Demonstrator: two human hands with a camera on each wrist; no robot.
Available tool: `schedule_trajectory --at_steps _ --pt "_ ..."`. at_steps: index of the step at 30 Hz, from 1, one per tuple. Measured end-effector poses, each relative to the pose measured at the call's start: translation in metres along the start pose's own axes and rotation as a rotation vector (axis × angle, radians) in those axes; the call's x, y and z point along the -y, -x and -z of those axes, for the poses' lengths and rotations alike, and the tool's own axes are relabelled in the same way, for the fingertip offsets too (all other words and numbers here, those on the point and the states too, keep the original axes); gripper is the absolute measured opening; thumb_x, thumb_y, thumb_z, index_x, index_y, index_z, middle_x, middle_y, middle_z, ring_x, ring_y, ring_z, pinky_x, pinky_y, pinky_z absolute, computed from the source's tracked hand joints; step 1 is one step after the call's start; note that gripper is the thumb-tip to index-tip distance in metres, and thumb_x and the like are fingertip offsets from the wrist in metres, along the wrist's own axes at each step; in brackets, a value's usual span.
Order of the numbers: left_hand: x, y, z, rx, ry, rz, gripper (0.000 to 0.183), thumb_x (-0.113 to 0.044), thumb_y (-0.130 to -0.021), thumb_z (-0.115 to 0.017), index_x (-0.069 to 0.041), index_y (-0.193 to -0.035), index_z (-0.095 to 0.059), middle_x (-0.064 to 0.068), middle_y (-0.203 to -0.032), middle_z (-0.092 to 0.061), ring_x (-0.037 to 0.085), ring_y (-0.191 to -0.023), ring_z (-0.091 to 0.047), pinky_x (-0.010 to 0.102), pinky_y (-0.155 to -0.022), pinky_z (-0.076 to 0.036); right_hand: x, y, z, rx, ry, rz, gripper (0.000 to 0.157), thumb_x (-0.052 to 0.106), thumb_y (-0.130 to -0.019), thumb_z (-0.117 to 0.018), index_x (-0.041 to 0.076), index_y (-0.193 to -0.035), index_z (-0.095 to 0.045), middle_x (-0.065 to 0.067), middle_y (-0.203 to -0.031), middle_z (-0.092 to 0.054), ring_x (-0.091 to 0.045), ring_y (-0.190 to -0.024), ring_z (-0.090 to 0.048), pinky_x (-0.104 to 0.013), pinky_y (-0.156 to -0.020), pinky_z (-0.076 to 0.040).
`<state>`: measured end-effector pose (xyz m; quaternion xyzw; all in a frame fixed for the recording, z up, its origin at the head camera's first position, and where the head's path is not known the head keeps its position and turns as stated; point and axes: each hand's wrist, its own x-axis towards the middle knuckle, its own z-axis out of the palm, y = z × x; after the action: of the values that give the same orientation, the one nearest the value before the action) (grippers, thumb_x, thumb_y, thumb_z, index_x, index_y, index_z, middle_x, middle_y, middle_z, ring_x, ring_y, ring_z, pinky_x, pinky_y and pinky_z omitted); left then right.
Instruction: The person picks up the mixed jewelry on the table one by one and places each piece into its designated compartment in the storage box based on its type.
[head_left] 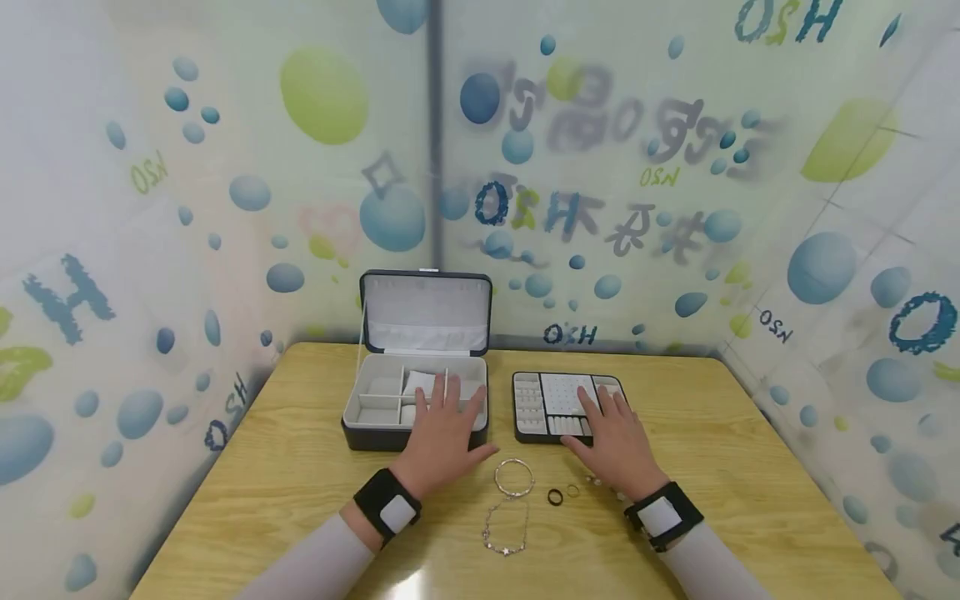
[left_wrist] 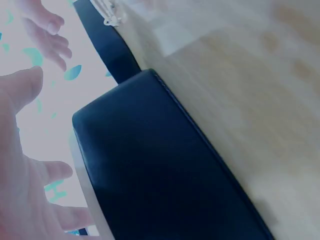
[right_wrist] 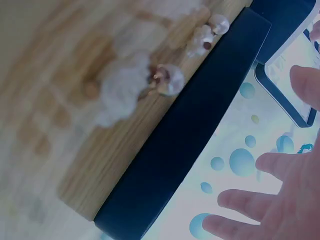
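Observation:
My left hand (head_left: 442, 437) reaches over the front of a dark jewelry box (head_left: 371, 437) with its lid raised, fingers spread and straight. White pieces lie in the box's pale compartments, partly behind those fingers. To the right, my right hand (head_left: 621, 446) spreads its fingers over the right part of a black-rimmed jewelry tray (head_left: 529, 437). Neither hand holds anything. Nearer me lie a silver bangle (head_left: 532, 485), a chain bracelet with a star (head_left: 506, 552), a black ring (head_left: 555, 503) and a thin ring (head_left: 573, 496). In the right wrist view, pearly earrings (right_wrist: 172, 80) lie beside the tray.
A wooden table (head_left: 270, 475) carries everything. Behind and at both sides hangs a pale curtain (head_left: 600, 300) printed with blue and green dots. The raised box lid (head_left: 427, 308) stands upright near the table's back edge.

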<state>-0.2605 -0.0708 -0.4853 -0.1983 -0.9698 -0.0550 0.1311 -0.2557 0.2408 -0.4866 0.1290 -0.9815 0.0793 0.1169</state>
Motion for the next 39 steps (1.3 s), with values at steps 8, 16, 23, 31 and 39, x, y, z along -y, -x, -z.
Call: schedule_trajectory --at_steps 8,16,23,31,39 --pt "-0.018 -0.021 -0.002 -0.042 -0.016 -0.131 0.08 -0.058 -0.093 -0.074 -0.017 -0.158 -0.049 0.031 -0.163 -0.042 0.055 -0.154 -0.034 0.075 -0.119 -0.033 -0.016 -0.003 0.004 -0.004 -0.069 -0.022 0.083 0.046 -0.098 -0.073 0.003 -0.161 -0.042 -0.036 -0.166 -0.032 -0.06 -0.152 -0.032 -0.072 -0.116 -0.039" --pt "-0.041 -0.036 -0.001 -0.041 -0.065 -0.218 0.067 -0.048 -0.096 -0.074 -0.022 -0.154 -0.055 0.026 -0.156 -0.053 0.05 -0.151 -0.043 0.068 -0.119 -0.04 -0.031 -0.003 0.01 -0.035 -0.087 -0.042 0.073 0.037 -0.095 -0.076 -0.001 -0.152 -0.051 -0.038 -0.151 -0.048 -0.059 -0.135 -0.05 -0.069 -0.108 -0.047" --pt "-0.058 -0.04 -0.008 -0.076 -0.067 -0.256 0.039 -0.038 -0.095 -0.077 -0.019 -0.128 -0.07 0.011 -0.126 -0.069 0.037 -0.132 -0.058 0.066 -0.117 -0.043 -0.037 -0.006 0.021 -0.031 -0.158 -0.013 0.028 0.024 -0.092 -0.08 0.005 -0.11 -0.071 -0.011 -0.096 -0.066 -0.021 -0.078 -0.059 -0.04 -0.069 -0.052" --pt "-0.077 -0.049 -0.015 -0.089 -0.09 -0.279 0.028 -0.036 -0.094 -0.079 -0.018 -0.115 -0.074 0.004 -0.113 -0.071 0.028 -0.114 -0.064 0.055 -0.103 -0.054 -0.032 -0.012 0.025 0.272 -0.3 0.103 0.014 0.018 -0.093 -0.08 0.013 -0.103 -0.072 0.007 -0.073 -0.061 -0.009 -0.066 -0.052 -0.027 -0.063 -0.045" --pt "-0.093 -0.061 -0.018 0.079 -0.115 -0.253 0.019 -0.026 -0.099 -0.074 -0.019 -0.116 -0.077 0.003 -0.112 -0.074 0.021 -0.099 -0.066 0.034 -0.083 -0.058 -0.028 -0.011 0.023 0.409 -0.284 0.147 0.022 0.018 -0.088 -0.085 0.013 -0.107 -0.074 0.007 -0.086 -0.067 -0.009 -0.077 -0.058 -0.031 -0.072 -0.051"
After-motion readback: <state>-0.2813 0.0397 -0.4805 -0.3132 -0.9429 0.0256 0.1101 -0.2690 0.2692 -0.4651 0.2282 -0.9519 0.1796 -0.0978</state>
